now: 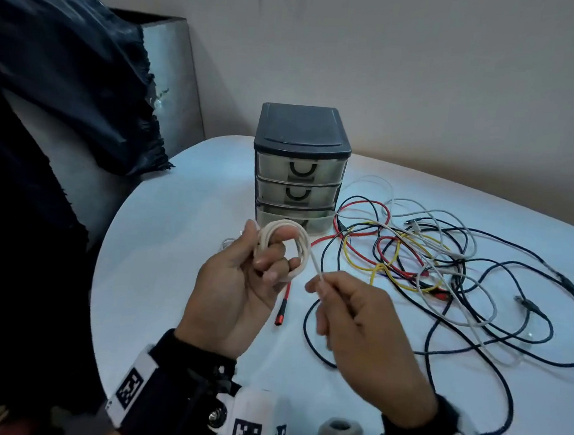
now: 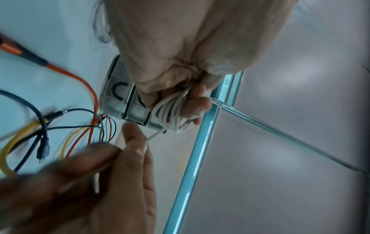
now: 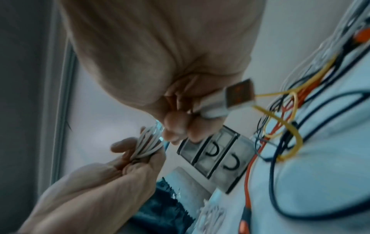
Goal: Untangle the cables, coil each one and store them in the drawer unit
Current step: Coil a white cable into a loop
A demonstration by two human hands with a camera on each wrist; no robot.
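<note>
The left hand [image 1: 235,292] grips a nearly finished white cable coil [image 1: 285,248]; the right hand [image 1: 365,340] pinches its loose tail just beside. Beyond the right hand, the tangle of cables [image 1: 423,259] waits untouched. Behind the left hand stands the drawer unit [image 1: 300,163], bottom drawer seemingly ajar

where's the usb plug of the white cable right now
In the right wrist view, the USB plug sticks out of the right hand, which grips the white cable just behind it; the left hand holds the coil.
</note>
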